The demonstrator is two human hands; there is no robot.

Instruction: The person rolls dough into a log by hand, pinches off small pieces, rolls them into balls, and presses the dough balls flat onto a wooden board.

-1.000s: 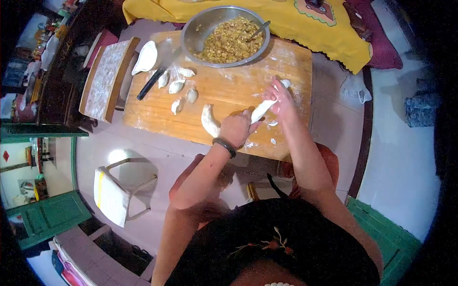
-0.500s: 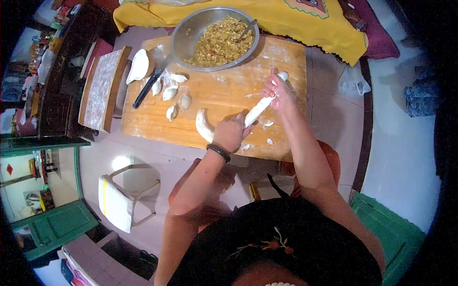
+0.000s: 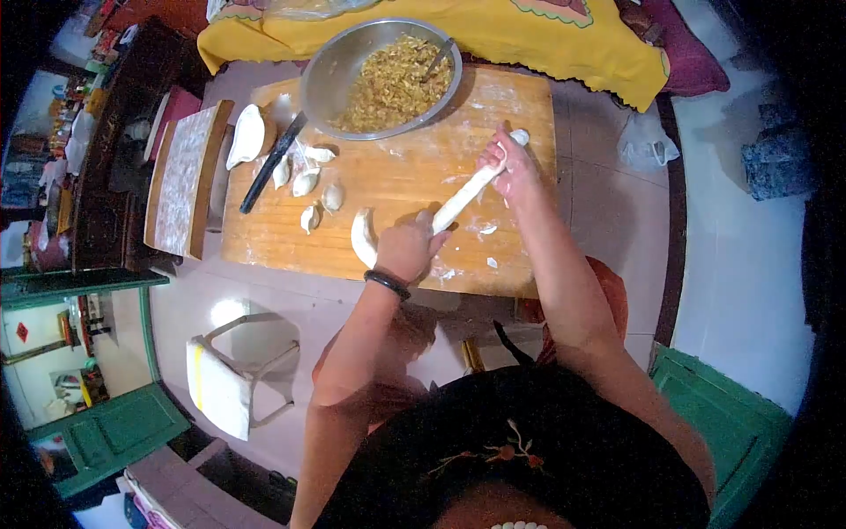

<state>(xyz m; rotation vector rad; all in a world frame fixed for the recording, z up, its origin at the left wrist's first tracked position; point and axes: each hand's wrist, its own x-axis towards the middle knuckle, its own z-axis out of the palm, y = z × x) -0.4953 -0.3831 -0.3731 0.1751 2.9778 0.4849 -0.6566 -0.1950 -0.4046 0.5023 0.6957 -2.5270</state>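
Observation:
A long white dough rope [image 3: 465, 198] runs diagonally over the floured wooden tabletop [image 3: 423, 163]. My left hand [image 3: 408, 250], with a dark bracelet at the wrist, is closed around its lower part. A curved length of the dough sticks out on the left of that hand. Nearer the far right corner, my right hand [image 3: 508, 166] has its fingers wrapped round the upper part, and a short end pokes out beyond them. Several small white filled dumplings [image 3: 306, 182] lie to the left of the hands.
At the table's back stands a metal bowl [image 3: 315, 93] of chopped filling [image 3: 397, 84] with a utensil in it. A black handle [image 3: 271, 167] lies beside a pale dough-like piece [image 3: 248, 137]. Left are a floured board [image 3: 183, 176] and a chair [image 3: 218, 388]; a yellow cloth [image 3: 493, 40] hangs behind.
The whole view has shifted slightly, so the table and hands appear a little further left. Both hands keep hold of the dough rope, in much the same place over the table.

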